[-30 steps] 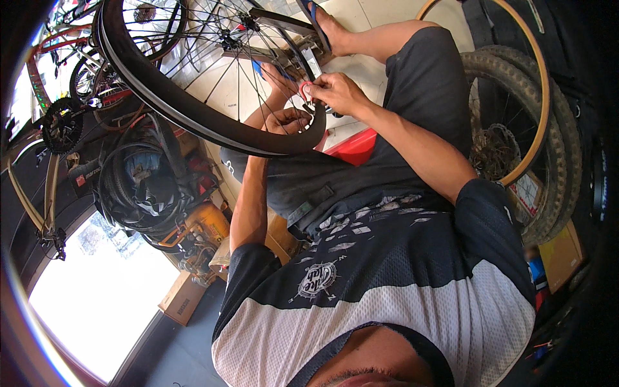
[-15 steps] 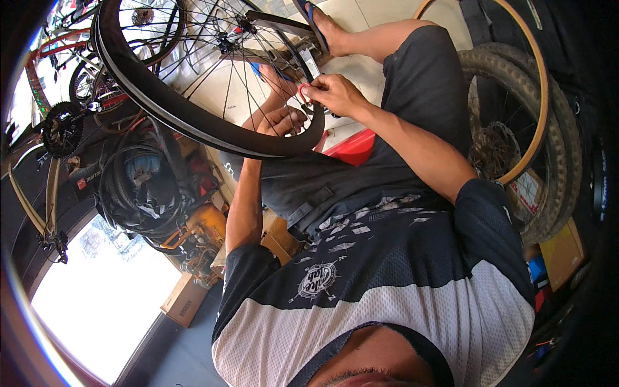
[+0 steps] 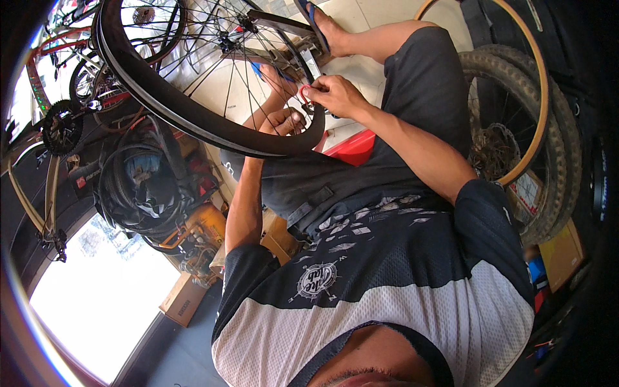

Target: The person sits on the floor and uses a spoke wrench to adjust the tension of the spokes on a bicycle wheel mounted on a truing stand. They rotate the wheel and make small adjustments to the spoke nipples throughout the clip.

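A black deep-rimmed bicycle wheel [image 3: 184, 116] stands in front of me, its thin spokes running to a dark hub [image 3: 227, 42]. The wheel sits at a dark metal truing stand [image 3: 287, 24]. My right hand [image 3: 336, 95] pinches a red, loop-shaped spoke wrench [image 3: 304, 92] at the spokes close to the rim's near end. Just left of it, my left hand [image 3: 284, 121] reaches in behind the rim with its fingers curled together among the spokes. The rim covers part of that hand, and whatever its fingers hold is hidden.
A red tray-like object [image 3: 353, 149] lies below my hands between my legs. Knobby tyred wheels [image 3: 561, 142] and a tan-rimmed hoop [image 3: 545, 84] stand at right. To the left are coiled black tyres [image 3: 119, 184], a yellow machine [image 3: 206, 224], a cardboard box [image 3: 184, 300] and bicycle parts [image 3: 62, 129].
My left fingers have shifted slightly and curled closer together. The right hand and the red spoke wrench stay almost in place, and the wheel looks unmoved.
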### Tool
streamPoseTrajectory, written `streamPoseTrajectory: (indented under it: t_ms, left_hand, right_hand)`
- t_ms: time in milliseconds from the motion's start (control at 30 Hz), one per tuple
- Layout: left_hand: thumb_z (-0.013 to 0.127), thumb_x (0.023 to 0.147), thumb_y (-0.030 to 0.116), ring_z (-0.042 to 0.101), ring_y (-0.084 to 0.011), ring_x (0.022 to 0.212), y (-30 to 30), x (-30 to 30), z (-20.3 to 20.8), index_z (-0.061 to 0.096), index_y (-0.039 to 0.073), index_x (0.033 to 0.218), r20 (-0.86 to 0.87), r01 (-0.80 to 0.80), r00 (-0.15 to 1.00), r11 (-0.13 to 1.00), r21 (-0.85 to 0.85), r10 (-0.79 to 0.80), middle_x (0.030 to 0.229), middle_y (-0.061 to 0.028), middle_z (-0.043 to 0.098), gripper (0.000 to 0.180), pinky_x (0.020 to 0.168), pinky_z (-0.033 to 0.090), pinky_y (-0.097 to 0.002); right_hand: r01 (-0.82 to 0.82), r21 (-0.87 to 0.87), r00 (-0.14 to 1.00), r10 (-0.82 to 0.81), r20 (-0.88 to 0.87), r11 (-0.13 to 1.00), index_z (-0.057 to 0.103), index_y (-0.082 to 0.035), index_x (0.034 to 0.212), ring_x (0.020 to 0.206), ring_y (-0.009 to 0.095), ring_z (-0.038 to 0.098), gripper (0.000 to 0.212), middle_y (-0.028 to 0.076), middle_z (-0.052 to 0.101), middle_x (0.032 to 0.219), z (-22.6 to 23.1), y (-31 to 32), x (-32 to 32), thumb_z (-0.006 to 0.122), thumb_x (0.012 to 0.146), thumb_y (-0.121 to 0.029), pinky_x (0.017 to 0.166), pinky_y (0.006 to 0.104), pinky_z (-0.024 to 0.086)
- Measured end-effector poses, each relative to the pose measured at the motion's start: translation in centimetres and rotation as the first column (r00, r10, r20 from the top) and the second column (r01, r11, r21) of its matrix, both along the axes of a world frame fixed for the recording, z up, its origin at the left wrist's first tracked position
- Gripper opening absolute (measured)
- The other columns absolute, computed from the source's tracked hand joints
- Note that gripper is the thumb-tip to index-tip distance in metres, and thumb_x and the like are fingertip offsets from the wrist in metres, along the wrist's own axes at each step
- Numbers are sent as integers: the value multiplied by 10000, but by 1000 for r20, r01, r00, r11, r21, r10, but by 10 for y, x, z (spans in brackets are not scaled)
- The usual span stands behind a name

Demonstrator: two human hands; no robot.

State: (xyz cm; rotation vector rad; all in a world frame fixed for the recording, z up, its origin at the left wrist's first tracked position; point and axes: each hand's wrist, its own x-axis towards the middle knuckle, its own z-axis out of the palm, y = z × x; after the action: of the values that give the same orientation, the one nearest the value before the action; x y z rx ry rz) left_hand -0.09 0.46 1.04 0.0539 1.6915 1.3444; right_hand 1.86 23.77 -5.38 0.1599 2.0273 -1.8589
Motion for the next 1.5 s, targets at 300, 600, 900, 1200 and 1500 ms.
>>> streamPoseTrajectory:
  t_ms: [300,600,900,1200,1500]
  left_hand:
    - [725,993,249,595,-57,815,-11,0,-12,712,25,1037,9,86,996,989,117,-88,875,39,674,229,731,451,-217]
    - [678,1013,324,604,-88,823,-4,-1,-2,700,-5,1041,-13,38,999,999,17,-38,858,9,660,331,733,445,-227]
    - [738,977,213,587,-91,808,-5,2,-18,689,5,1018,-20,78,997,992,101,-76,871,15,654,217,735,443,-243]
    - [722,997,255,559,-71,765,-1,4,-9,677,37,963,-19,80,997,996,-25,-81,831,43,624,224,683,429,-238]
    - [703,1010,260,611,-89,808,-12,-2,-6,690,12,1106,-95,54,994,999,8,-53,878,12,667,267,719,480,-249]
  right_hand:
    - [1,15,999,0,-49,1000,768,1,957,845,349,725,536,200,750,880,3,-1,1,679,923,-527,781,431,538]
    - [0,50,999,2,-36,999,764,5,944,832,353,720,540,202,742,859,11,3,0,679,928,-529,771,441,534]
    - [17,29,998,-15,-64,999,764,-7,947,821,353,718,518,192,743,856,5,0,1,683,922,-518,763,444,533]
    - [-28,100,999,32,-43,995,755,-2,942,844,383,718,502,209,742,877,5,1,1,673,923,-497,768,464,537]
    - [-11,146,998,21,-67,989,751,14,963,721,249,685,461,142,730,793,1,1,0,684,945,-441,701,390,510]
